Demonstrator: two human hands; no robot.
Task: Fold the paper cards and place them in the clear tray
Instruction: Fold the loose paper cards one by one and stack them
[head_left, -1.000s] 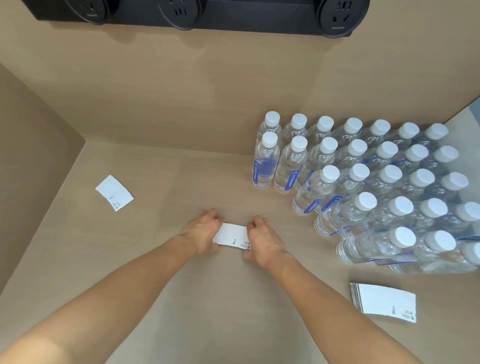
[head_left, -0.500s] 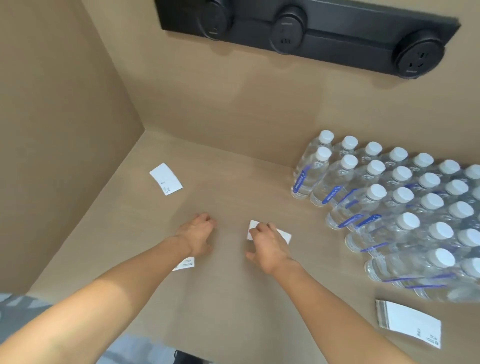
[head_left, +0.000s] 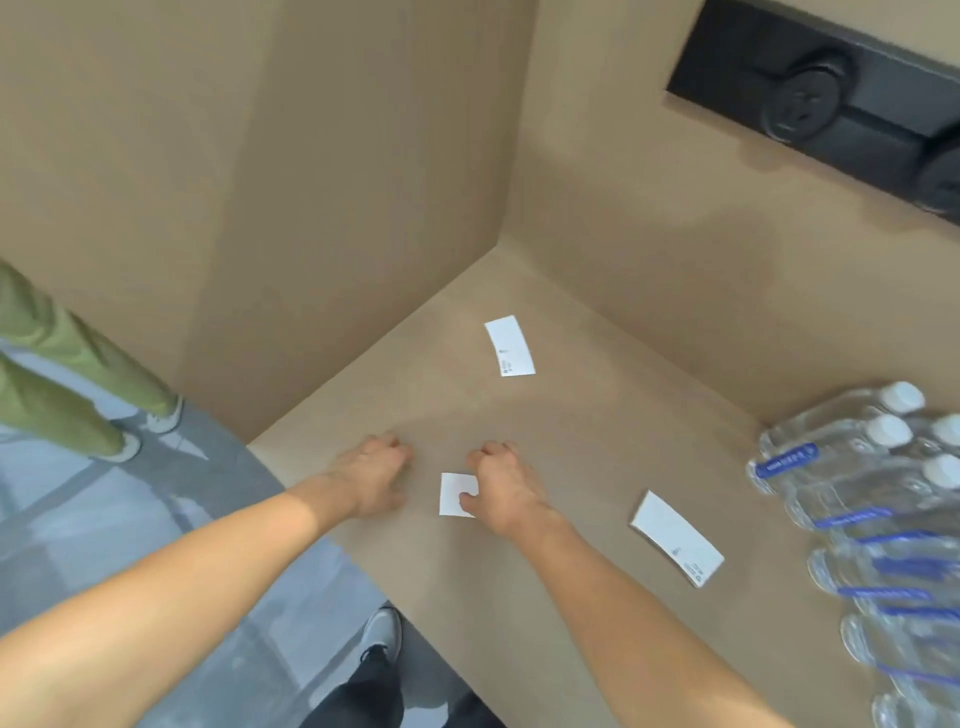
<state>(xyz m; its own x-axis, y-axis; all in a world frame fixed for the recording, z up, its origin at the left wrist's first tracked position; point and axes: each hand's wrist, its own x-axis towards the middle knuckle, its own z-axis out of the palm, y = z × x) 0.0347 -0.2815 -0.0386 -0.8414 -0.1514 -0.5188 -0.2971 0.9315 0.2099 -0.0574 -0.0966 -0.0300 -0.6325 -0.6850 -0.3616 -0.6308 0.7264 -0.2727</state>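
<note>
1. Right hand (head_left: 504, 486) is resting on the desk (head_left: 571, 457), fingers curled, thumb pressing on a small white folded card (head_left: 453, 493); the card is lying flat just left of the palm.
2. Left hand (head_left: 371, 480) is sitting knuckles-up on the desk, fingers curled under, near the card but not touching it. Can't tell whether it is gripping anything.
3. A stack (head_left: 678, 538) of flat cards is lying to the right of the right forearm, apart from it.
4. A single card (head_left: 510, 345) is lying alone farther back, toward the corner where the walls meet.
5. Bottles (head_left: 872, 499) are crowding the right edge, white caps, blue labels.
6. Black socket strip (head_left: 831, 104) is showing on the back wall, top right.
7. Someone's green trousers (head_left: 57, 374) are showing at far left, beyond the desk edge.
</note>
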